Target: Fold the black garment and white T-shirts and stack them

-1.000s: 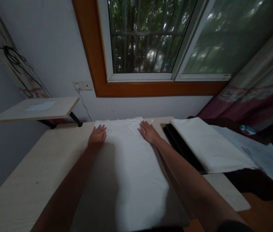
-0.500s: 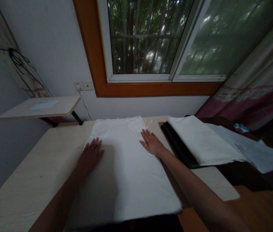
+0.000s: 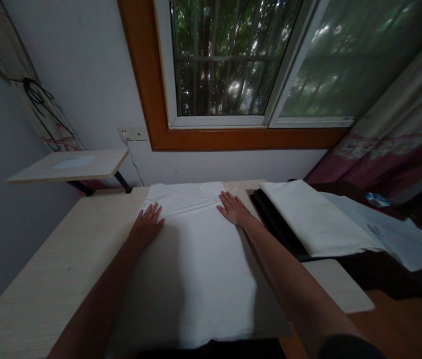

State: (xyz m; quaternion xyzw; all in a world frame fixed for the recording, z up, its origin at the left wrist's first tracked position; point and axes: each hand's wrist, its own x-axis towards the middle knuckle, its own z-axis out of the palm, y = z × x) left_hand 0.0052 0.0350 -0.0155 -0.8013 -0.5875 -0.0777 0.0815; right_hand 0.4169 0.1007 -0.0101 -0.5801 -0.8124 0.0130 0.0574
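A white garment, perhaps a shirt (image 3: 199, 259), lies spread flat on the pale wooden table (image 3: 52, 254), its lower end reaching the near edge. My left hand (image 3: 146, 225) rests flat on its left side, toward the far end, fingers spread. On the right side my right hand (image 3: 235, 208) presses down in the same way, palm on the cloth. Creases run across the fabric between and beyond my fingers. Neither hand grips anything.
Folded white cloth (image 3: 315, 219) lies on a black item (image 3: 276, 219) at the right, with a thin pale sheet (image 3: 386, 227) beyond it. A small raised shelf (image 3: 98, 168) stands at the back left. Behind the table are a wall socket (image 3: 132, 133) and a window (image 3: 229, 65).
Both hands have slid a little farther away across the cloth, toward its far end. The fabric there has bunched into more creases, and the view has shifted slightly.
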